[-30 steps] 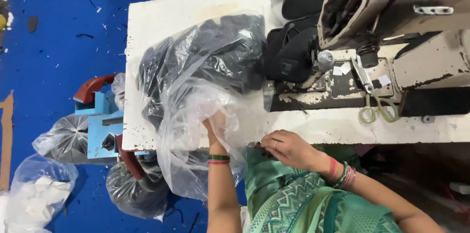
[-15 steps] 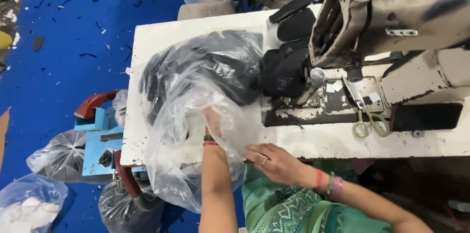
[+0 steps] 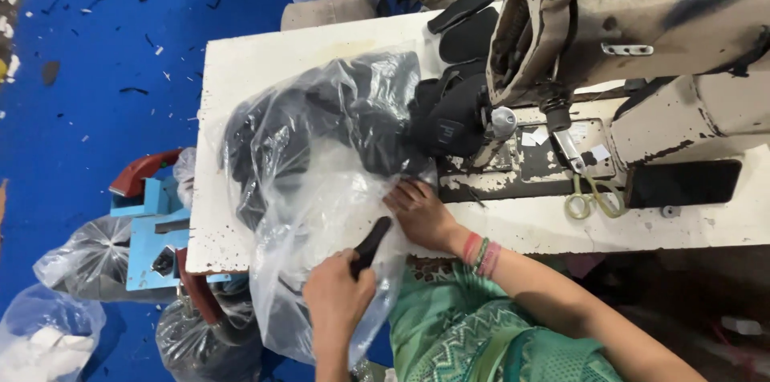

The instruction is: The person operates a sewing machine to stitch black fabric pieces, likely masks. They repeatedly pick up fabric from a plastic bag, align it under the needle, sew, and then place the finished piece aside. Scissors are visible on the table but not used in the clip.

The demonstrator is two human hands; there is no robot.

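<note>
Worn white table (image 3: 241, 69), clear plastic bag (image 3: 321, 173) of black pieces at nine o'clock, sewing machine (image 3: 642, 29) at two o'clock, scissors (image 3: 592, 199) beneath it

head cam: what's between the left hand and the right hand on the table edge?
In the head view, a black piece held in the left hand and clear plastic bag film lie between it and the right hand.

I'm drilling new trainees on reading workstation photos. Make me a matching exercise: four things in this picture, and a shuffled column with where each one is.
Things:
1. left hand
2. right hand
3. scissors
4. sewing machine

Places:
A. lying on the table below the needle
B. pressed flat on the clear plastic bag
C. standing at the table's right end
D. gripping a small black piece

Pairs: 1-D, 2-B, 3-A, 4-C
</note>
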